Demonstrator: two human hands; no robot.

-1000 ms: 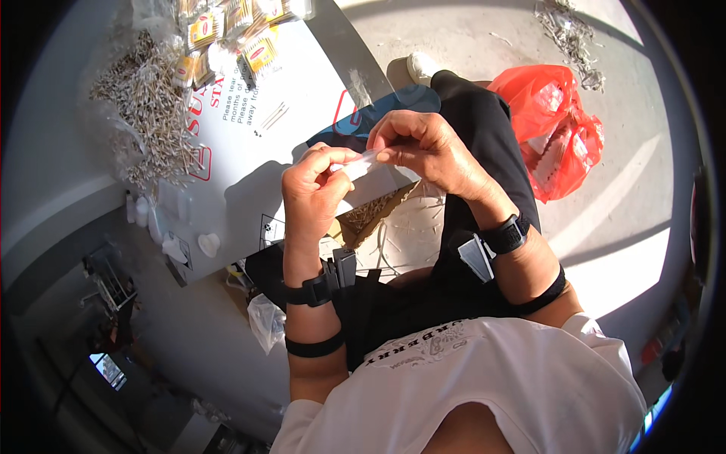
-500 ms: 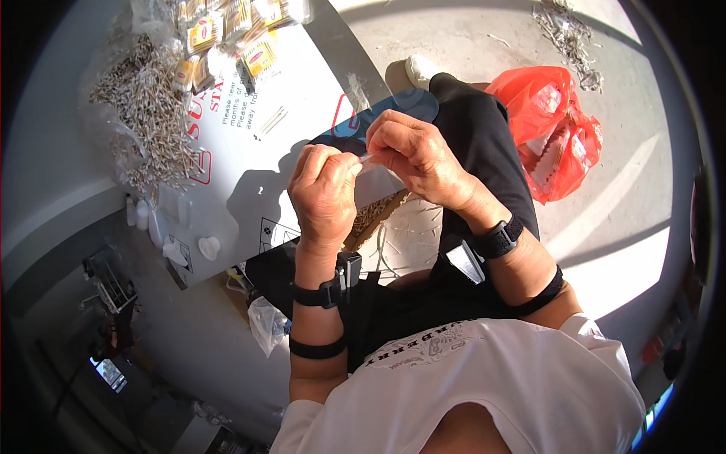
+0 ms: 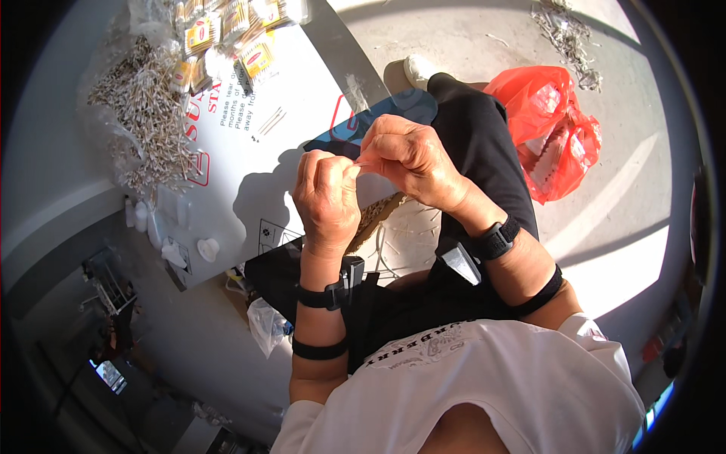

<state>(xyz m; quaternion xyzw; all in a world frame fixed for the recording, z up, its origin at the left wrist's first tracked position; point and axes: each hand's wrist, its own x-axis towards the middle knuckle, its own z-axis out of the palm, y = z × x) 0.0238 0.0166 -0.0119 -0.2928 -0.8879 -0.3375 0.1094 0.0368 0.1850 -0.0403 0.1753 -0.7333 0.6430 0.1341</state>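
My left hand (image 3: pixel 327 193) and my right hand (image 3: pixel 416 159) meet above the table's near edge, both with fingers pinched closed. Between the fingertips is a thin, clear piece of plastic film (image 3: pixel 366 165), mostly hidden by the fingers; its exact kind does not show. A cardboard box (image 3: pixel 382 216) with many cotton swabs sits below my hands, partly covered by them. On the white table (image 3: pixel 249 159), a large heap of loose cotton swabs (image 3: pixel 147 113) spills from a clear bag at the left. A few single swabs (image 3: pixel 272 119) lie nearer my hands.
Flat clear packs of swabs with yellow-and-red labels (image 3: pixel 257 58) are stacked at the table's far side. White bottles (image 3: pixel 142 215) stand by its left edge. A red plastic bag (image 3: pixel 560 140) rests on the floor at right, with a scrap pile (image 3: pixel 571 45) beyond.
My two hands have shifted slightly, with the fingertips now closer together. Less of the clear film shows between them. The table's contents have not moved.
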